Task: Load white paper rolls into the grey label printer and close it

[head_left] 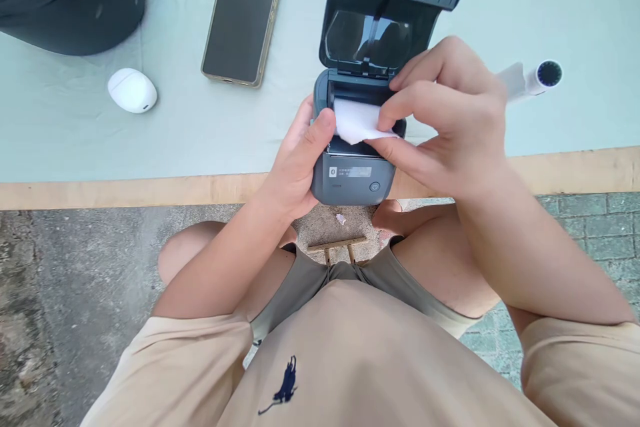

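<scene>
A dark grey portable label printer [350, 190] is at the table's front edge, its lid [345, 33] swung up and back. Inside its bay lies a roll of white paper [356, 119], the loose end lifted out toward me. My left hand [300, 153] is closed round the printer's left side, the thumb on the rim beside the paper. My right hand [445, 113] reaches in from the right and pinches the paper's loose end between thumb and index finger. The rest of the roll is hidden by the printer walls and my fingers.
A phone [243, 19] lies left of the printer, with a white oval case [133, 90] further left. A black bag [75, 0] fills the far left corner. Right of my hand is a white roll with a dark core end [549, 75]. The wooden table edge [150, 193] runs in front.
</scene>
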The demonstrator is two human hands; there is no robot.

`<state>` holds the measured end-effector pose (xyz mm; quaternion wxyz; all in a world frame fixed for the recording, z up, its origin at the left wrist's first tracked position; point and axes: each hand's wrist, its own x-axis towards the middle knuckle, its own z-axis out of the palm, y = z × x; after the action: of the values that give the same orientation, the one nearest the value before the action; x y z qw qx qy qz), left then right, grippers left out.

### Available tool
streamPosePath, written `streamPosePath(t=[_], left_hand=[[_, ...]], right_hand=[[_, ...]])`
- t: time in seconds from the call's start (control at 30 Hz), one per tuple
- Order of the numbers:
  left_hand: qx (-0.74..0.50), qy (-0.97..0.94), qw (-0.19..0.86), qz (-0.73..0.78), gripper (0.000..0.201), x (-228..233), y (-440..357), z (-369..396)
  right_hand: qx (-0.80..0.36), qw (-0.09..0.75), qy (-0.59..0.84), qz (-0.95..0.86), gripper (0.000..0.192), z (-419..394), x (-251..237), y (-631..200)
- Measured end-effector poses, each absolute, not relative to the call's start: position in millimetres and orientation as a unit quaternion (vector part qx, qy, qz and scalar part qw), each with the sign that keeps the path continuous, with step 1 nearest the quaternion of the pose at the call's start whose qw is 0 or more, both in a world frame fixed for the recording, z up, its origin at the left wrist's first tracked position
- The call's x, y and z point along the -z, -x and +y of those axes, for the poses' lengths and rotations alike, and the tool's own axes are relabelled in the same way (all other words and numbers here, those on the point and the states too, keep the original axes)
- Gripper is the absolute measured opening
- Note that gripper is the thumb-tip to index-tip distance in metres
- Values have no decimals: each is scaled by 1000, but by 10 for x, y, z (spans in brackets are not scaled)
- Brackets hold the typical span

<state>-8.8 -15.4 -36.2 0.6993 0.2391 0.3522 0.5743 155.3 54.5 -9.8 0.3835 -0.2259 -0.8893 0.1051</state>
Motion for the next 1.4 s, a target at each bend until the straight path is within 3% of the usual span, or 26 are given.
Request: streamPosePath(t=[0.33, 0.47, 0.57, 0.8, 0.93, 1.1, 1.2, 1.4], left_hand=[[-588, -228, 704, 325, 37, 409, 175, -161], [-574, -270, 695, 339, 43, 405, 208, -158], [-571, -276, 691, 347, 47, 409, 217, -159], [-591, -257, 694, 322, 39, 437, 216, -164], [-577, -276, 694, 329, 50, 452, 228, -165], [-567, -274, 694, 349, 61, 439, 246, -157], [-577, -279, 691, 334, 66, 411, 238, -146], [-591, -279, 677, 338, 53, 379, 200, -136]], right_hand=[[-114, 401, 120, -901, 18, 430, 96, -1529], [-152, 433, 217, -862, 17, 403, 121, -1515], [-162, 400, 300, -851, 20, 390, 131, -1507], [-187, 345, 279, -876, 35, 320, 113, -1498], [-225, 392, 324, -831, 34, 320, 130, -1494], [-356, 340, 347, -798, 56, 352, 221, -1506], [-357, 336, 341, -802, 55, 363, 248, -1510], [-422, 307, 366, -771, 56, 394, 191, -1530]])
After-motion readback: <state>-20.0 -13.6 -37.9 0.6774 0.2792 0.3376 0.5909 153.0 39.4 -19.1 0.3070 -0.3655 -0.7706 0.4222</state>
